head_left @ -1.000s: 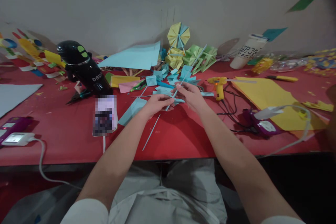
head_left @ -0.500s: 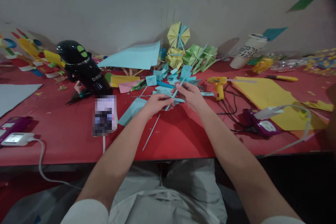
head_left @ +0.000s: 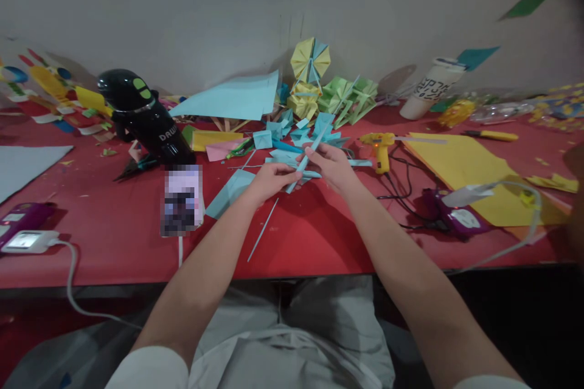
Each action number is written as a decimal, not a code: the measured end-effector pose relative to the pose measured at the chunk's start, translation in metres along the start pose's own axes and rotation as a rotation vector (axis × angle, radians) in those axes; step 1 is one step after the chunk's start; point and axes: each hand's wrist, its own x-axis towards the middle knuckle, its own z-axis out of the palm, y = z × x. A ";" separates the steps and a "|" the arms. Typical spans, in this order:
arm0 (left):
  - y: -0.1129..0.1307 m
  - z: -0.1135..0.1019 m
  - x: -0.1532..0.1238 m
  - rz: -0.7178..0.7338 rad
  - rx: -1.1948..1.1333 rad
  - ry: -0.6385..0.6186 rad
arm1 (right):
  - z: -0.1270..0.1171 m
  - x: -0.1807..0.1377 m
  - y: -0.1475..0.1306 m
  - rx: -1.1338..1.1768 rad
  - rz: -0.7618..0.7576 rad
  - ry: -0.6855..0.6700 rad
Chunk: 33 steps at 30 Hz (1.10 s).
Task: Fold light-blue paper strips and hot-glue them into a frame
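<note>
Tabletop (head_left: 314, 243), red, spans mid-frame. At centre, the right hand (head_left: 334, 165) and left hand (head_left: 272, 183) both pinch a slim pale-blue paper roll (head_left: 303, 164), slanting up rightward; seemingly a rolling step, calling for light, even pressure.

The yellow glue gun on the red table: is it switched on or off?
Apparently on: the yellow glue gun shows a small orange light.
</note>
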 end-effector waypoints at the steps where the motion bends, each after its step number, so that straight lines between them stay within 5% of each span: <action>1: 0.001 0.000 -0.001 -0.003 -0.006 -0.005 | 0.000 0.000 0.000 -0.002 0.000 0.001; 21: 0.006 0.004 -0.006 -0.021 0.059 -0.026 | 0.001 0.000 -0.003 -0.025 0.077 0.086; 33: 0.007 0.004 -0.006 -0.045 -0.009 -0.025 | 0.005 -0.003 -0.004 0.000 0.088 0.002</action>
